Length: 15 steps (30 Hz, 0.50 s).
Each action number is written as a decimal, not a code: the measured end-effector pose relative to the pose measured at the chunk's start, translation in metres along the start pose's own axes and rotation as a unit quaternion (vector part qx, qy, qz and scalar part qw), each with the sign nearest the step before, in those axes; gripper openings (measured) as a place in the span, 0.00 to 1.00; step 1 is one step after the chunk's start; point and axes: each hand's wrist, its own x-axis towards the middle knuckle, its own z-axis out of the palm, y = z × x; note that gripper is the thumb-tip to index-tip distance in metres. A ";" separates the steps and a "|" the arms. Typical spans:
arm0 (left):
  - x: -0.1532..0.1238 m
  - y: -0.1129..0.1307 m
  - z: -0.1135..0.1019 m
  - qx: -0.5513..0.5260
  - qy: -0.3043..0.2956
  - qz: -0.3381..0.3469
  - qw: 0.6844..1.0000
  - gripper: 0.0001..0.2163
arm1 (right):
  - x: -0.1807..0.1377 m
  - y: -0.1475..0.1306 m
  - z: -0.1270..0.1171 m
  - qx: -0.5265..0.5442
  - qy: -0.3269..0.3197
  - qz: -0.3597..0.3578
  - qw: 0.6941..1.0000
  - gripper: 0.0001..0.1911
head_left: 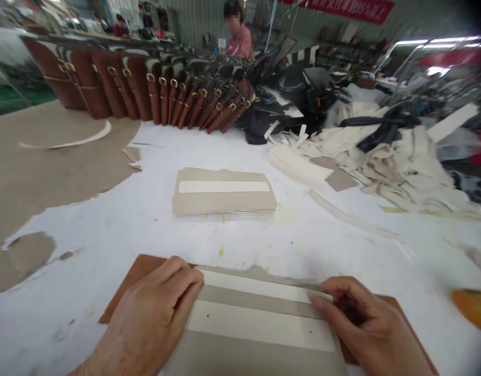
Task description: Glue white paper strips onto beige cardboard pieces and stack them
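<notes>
In front of me lies a beige leather panel (264, 356) with two cream strips across it; the lower cream strip (260, 325) has two small dark dots. Under the panel, a brown leather piece (142, 269) sticks out on both sides. My left hand (154, 313) pinches the panel's upper left corner at the end of the upper cream strip (256, 287). At that strip's other end, my right hand (361, 324) holds the upper right edge between thumb and fingers. Farther up the table rests a stack of beige panels (225, 202), the top one bearing a white strip.
Brown leather bags with buckles (170, 94) stand in a row at the back. Black bags (295, 99) and a heap of cream scraps (389, 151) lie at the right. A large beige hide (60, 162) covers the left. Beyond the bags is a person (240, 39).
</notes>
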 end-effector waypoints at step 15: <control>-0.007 -0.023 0.009 0.041 0.006 -0.004 0.999 0.11 | 0.008 0.016 0.002 0.012 -0.044 -0.024 0.999 0.09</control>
